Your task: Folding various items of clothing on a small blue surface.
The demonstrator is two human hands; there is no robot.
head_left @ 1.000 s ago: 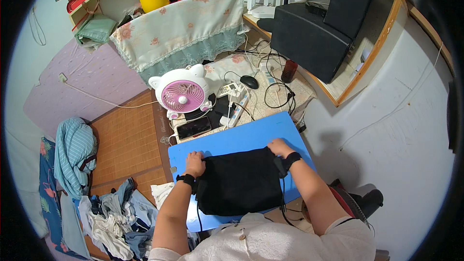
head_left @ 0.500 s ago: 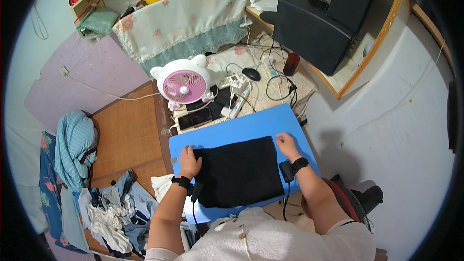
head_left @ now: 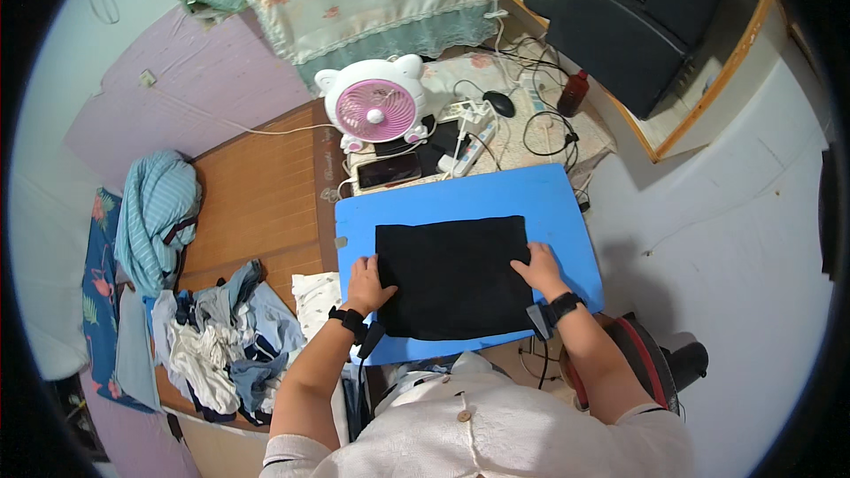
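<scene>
A black folded cloth (head_left: 453,279), roughly rectangular, lies flat on a blue board (head_left: 460,188). My left hand (head_left: 368,286) rests at its left edge, with the thumb reaching onto the fabric and the fingers apart. At the opposite edge, my right hand (head_left: 540,271) touches the cloth with its thumb and fingers spread. Neither hand grips anything. The cloth's kind of garment cannot be made out. Each wrist carries a black strap with a small device and a cable.
A heap of clothes (head_left: 221,341) and a blue striped cloth (head_left: 158,217) lie at the left on a brown mat (head_left: 257,181). Beyond the board are a white-and-pink fan (head_left: 375,110), a phone (head_left: 390,171), a power strip (head_left: 469,155), a mouse (head_left: 499,104) and a dark red bottle (head_left: 574,93).
Both hands have come nearer along the cloth's sides, and the right thumb now lies on it. The cloth's far edge looks straighter. The whole view has shifted.
</scene>
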